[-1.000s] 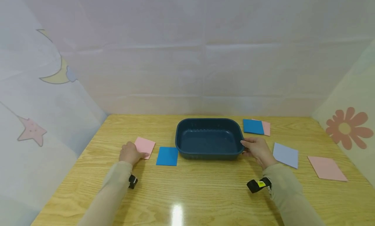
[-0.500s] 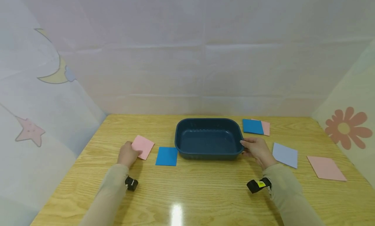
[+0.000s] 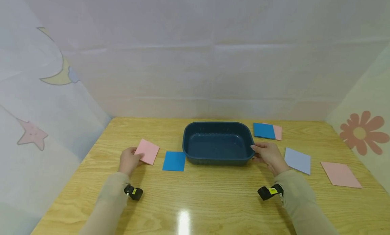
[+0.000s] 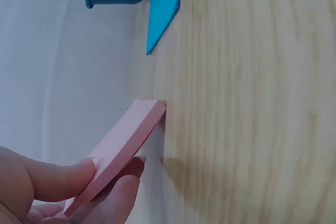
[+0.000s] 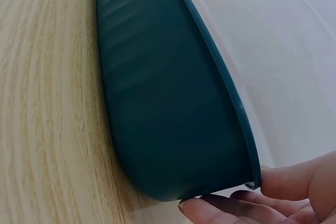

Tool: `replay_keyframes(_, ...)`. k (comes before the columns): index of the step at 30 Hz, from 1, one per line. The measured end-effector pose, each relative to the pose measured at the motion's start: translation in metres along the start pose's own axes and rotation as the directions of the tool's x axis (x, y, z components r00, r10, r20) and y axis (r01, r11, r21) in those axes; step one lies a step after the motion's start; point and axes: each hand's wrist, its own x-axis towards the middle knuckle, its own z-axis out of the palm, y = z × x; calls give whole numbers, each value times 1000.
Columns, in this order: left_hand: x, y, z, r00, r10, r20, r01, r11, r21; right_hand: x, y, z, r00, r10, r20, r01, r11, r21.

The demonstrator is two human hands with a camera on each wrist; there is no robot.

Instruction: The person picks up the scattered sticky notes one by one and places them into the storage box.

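Plainly, the left hand (image 3: pixel 128 160) pinches a pink pad (image 3: pixel 148 151), thumb (image 4: pixel 65 179) on top

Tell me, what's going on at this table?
Someone's left hand pinches a pink square, holding it at a tilt over the table. Their right hand grips the right end of a dark tub, which sits on the table. A blue square lies by the tub's left end. To the tub's right lie a second blue square partly over a second pink square, then a lilac square and a third pink square.
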Motion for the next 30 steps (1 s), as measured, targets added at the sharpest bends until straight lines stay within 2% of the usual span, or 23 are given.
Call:
replay_keyframes(6,0,1,0,999,-34,20,36,995,-94,1,0,0,1000,-5,-7,5,1000,-4)
replay_keyframes(9,1,-1,-1,997,-62,44,69,983,-172,1,0,0,1000,-4,-9,4,1000,-7)
replay_keyframes(13,0,-3,-3,992,-103,78,121,949,-291,0,0,0,1000,7,-8,-7,1000,-7)
replay_keyframes(20,-6,-1,-5,983,-121,141,173,875,-452,-1,-1,0,1000,2,-3,-2,1000,0)
replay_keyframes(24,-11,0,-6,981,-122,153,182,852,-492,-1,1,0,1000,-3,-2,3,1000,-1)
replay_keyframes(30,-15,2,-5,983,-110,148,173,832,-526,-1,1,0,1000,-8,-2,8,1000,-8)
